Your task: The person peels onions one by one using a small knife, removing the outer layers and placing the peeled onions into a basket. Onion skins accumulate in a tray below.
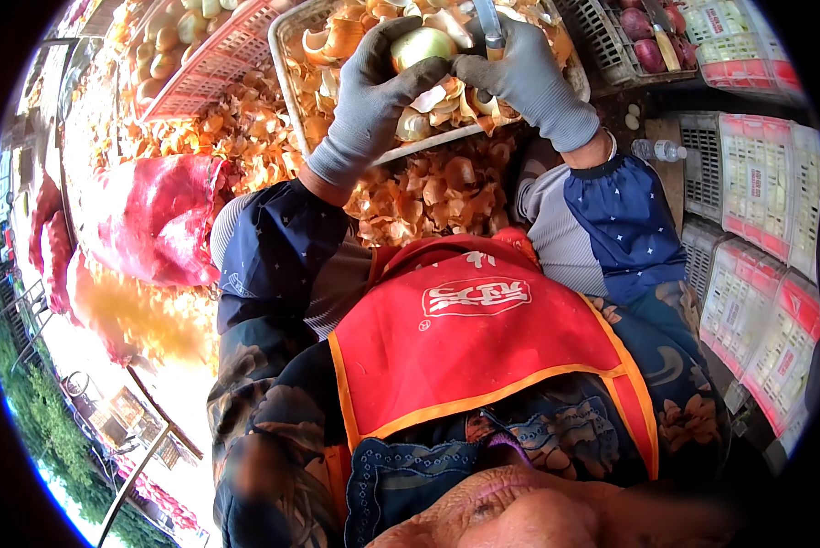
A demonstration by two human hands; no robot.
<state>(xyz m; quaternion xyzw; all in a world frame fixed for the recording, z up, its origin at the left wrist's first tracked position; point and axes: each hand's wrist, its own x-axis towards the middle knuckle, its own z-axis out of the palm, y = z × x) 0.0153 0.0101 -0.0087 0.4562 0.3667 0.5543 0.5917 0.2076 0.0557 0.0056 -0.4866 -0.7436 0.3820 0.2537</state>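
My gloved left hand (364, 110) is closed round a pale, mostly peeled onion (421, 50), thumb across its lower side, above a white tray (284, 78) heaped with onion skins. My gloved right hand (542, 91) grips a knife (487, 23) held upright just right of the onion, its fingertips close against the onion. Part of the knife is hidden by my fingers. Loose brown skins (428, 196) lie in a pile below the tray, between my legs, above my red apron (465, 347).
A pink crate of onions (190, 68) and a red mesh sack (149, 219) are on the left. At top right a dark crate (602, 46) holds red onions and another knife (661, 41). A plastic bottle (656, 151) and stacked white-and-pink crates (752, 192) are on the right.
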